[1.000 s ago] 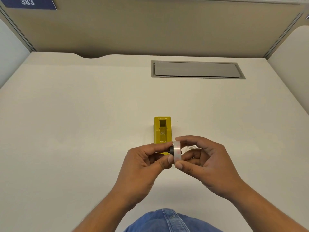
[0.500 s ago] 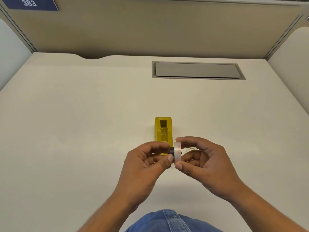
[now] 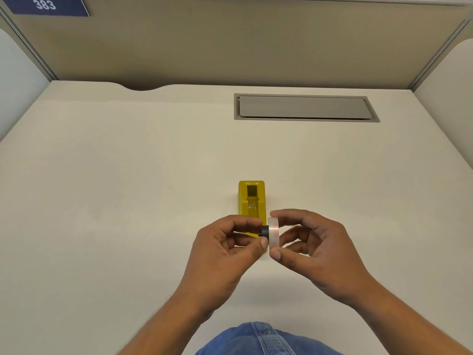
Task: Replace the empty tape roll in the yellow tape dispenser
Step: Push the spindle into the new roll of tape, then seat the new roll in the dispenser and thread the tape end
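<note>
The yellow tape dispenser (image 3: pixel 251 199) stands on the desk, its near end hidden behind my hands; its roll bay looks empty. Just in front of it my left hand (image 3: pixel 225 254) pinches a small black spindle (image 3: pixel 264 231) between thumb and forefinger. My right hand (image 3: pixel 311 248) holds a clear tape roll (image 3: pixel 273 231) on edge between thumb and forefinger. The spindle's right end sits inside the roll's hole. Both hands hover a little above the desk.
A grey cable hatch (image 3: pixel 305 107) is set into the desk at the back right. Beige partition walls close off the back and sides, with a blue "383" sign (image 3: pixel 46 5) at top left. Blue denim (image 3: pixel 261 340) shows at the bottom edge.
More of the black spindle shows to the left of the roll than a second ago. The hands have hardly shifted.
</note>
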The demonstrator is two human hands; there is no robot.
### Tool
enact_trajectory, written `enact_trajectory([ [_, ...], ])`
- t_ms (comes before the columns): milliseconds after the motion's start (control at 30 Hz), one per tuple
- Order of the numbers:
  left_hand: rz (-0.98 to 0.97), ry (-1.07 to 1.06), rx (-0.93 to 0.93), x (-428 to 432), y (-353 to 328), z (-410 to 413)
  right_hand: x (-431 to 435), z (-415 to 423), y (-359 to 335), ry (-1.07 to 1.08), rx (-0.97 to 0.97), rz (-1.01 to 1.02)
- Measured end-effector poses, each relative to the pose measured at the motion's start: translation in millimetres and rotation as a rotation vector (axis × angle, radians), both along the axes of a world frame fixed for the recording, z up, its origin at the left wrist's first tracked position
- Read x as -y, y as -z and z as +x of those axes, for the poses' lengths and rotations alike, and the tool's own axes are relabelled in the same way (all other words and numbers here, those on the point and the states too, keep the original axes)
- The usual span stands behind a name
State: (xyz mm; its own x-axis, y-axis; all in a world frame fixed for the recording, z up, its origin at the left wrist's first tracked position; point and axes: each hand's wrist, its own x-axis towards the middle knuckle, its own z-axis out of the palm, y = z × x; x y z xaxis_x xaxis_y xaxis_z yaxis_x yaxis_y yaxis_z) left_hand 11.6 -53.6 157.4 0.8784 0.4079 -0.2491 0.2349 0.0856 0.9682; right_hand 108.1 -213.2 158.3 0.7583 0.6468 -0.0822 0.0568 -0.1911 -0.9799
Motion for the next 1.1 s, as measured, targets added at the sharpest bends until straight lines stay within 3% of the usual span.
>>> enact_trajectory([
  [233,0.164,0.115,-0.039,-15,3,14,-5,17,7,-0.073,-0.005,-0.061],
  [467,0.343,0.178,-0.064,-37,13,43,-26,46,16,-0.108,0.178,-0.144],
  [667,0.309,0.144,-0.084,-44,28,64,-40,70,33,-0.127,0.275,-0.231],
  [900,0.189,0.115,-0.135,-49,47,73,-50,84,52,-0.15,0.268,-0.268],
  [1100,0.197,0.067,-0.144,-54,60,77,-54,91,59,-0.151,0.248,-0.289],
])
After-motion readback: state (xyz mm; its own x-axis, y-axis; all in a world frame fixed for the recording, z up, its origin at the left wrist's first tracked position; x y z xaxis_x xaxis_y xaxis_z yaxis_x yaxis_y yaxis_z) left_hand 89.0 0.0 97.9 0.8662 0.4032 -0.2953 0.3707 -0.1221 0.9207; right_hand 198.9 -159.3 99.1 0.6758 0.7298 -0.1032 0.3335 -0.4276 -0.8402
